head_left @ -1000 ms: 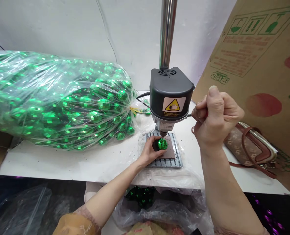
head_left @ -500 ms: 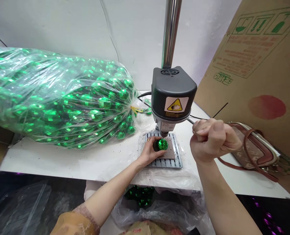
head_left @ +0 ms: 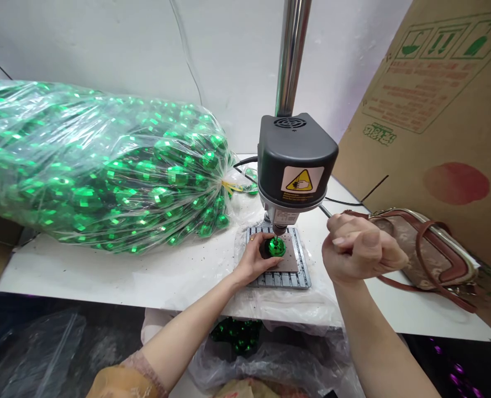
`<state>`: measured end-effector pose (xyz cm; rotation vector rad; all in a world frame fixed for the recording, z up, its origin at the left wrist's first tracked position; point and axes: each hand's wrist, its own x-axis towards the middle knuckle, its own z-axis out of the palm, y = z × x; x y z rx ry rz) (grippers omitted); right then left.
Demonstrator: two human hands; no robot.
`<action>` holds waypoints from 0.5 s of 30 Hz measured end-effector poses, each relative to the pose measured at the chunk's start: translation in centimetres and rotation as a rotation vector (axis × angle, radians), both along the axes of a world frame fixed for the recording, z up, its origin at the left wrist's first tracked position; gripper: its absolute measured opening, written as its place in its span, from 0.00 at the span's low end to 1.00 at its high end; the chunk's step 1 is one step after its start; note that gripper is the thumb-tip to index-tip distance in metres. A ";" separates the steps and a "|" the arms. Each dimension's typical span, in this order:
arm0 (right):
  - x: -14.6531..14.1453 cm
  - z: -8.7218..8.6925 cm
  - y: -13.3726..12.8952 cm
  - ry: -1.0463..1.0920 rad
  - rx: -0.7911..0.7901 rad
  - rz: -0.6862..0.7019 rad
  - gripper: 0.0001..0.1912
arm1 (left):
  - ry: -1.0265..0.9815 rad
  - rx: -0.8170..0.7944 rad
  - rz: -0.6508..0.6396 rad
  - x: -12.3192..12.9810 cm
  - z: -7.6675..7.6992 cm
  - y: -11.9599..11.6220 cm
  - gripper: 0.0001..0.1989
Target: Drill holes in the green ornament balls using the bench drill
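Well, on my feed the biggest thing is a brown cardboard sheet (head_left: 436, 110) leaning in on the right, printed with green handling symbols. On the left, a huge clear plastic bag (head_left: 96, 166) packed with shiny faceted green balls lies along a white table (head_left: 104, 271). Between them stands a drill press, its steel column (head_left: 292, 55) rising at the far side to a dark grey head (head_left: 297, 160) with a yellow warning label. To the right of the press, a patterned brown handbag (head_left: 419, 249) with a reddish-brown strap lies on the table near the cardboard. Below the table's near edge, a second clear plastic bag (head_left: 262, 359) holds more green balls. Under the drill head, a slotted metal plate (head_left: 282, 281) rests on a plastic sheet, topped by a brown pad (head_left: 290, 265). A green faceted ball (head_left: 276, 247) sits on that pad directly below the chuck (head_left: 279, 228); I can't tell from here whether the drill tip touches it. The left hand (head_left: 255, 260) is curled around the ball, gripping it against the pad. The right hand (head_left: 359, 249) is closed in a fist beside the press, around a thin metal lever (head_left: 325, 210) running toward the drill head.
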<state>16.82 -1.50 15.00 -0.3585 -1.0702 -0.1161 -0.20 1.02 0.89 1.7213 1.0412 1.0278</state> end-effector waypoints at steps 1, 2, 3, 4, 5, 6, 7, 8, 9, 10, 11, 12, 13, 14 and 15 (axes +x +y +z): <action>0.0 0.0 0.0 -0.010 0.008 0.005 0.24 | -0.001 -0.002 -0.001 0.0 0.0 0.0 0.29; 0.0 -0.1 0.0 -0.020 0.011 0.010 0.24 | -0.002 -0.005 0.002 0.0 0.0 0.1 0.29; 0.0 -0.1 0.0 -0.027 0.013 0.014 0.24 | 0.000 -0.008 0.005 0.0 0.0 0.0 0.30; 0.1 -0.3 -0.1 -0.037 0.015 0.018 0.24 | 0.002 -0.010 0.008 0.0 0.1 0.0 0.30; 0.1 -0.4 -0.1 -0.043 0.018 0.022 0.24 | 0.003 -0.012 0.010 0.0 0.2 0.0 0.30; 0.2 -0.7 -0.1 -0.053 0.023 0.027 0.23 | 0.001 -0.015 0.011 0.0 0.2 -0.1 0.30; 0.2 -1.0 -0.2 -0.066 0.029 0.035 0.23 | -0.003 -0.019 0.011 -0.1 0.3 -0.1 0.30; 0.2 -1.2 -0.3 -0.082 0.034 0.047 0.23 | -0.009 -0.025 0.010 -0.1 0.4 -0.2 0.30; 0.1 -1.3 -0.3 -0.089 0.036 0.058 0.22 | -0.016 -0.032 0.011 0.0 0.4 -0.3 0.30; 0.0 -1.3 -0.4 -0.084 0.035 0.066 0.23 | -0.023 -0.040 0.014 0.0 0.4 -0.3 0.30; -0.1 -1.0 -0.5 -0.061 0.031 0.072 0.23 | -0.028 -0.049 0.016 0.1 0.4 -0.3 0.30; -0.3 -0.5 -0.5 -0.019 0.013 0.076 0.23 | -0.031 -0.056 0.018 0.2 0.5 -0.3 0.30; -0.5 0.3 -0.5 0.041 -0.016 0.077 0.23 | -0.033 -0.061 0.023 0.4 0.5 -0.2 0.30; -0.6 1.4 -0.4 0.101 -0.059 0.082 0.23 | -0.033 -0.061 0.035 0.5 0.7 -0.2 0.29; -0.7 2.5 -0.4 0.169 -0.142 0.087 0.23 | -0.031 -0.056 0.053 0.7 0.9 -0.3 0.29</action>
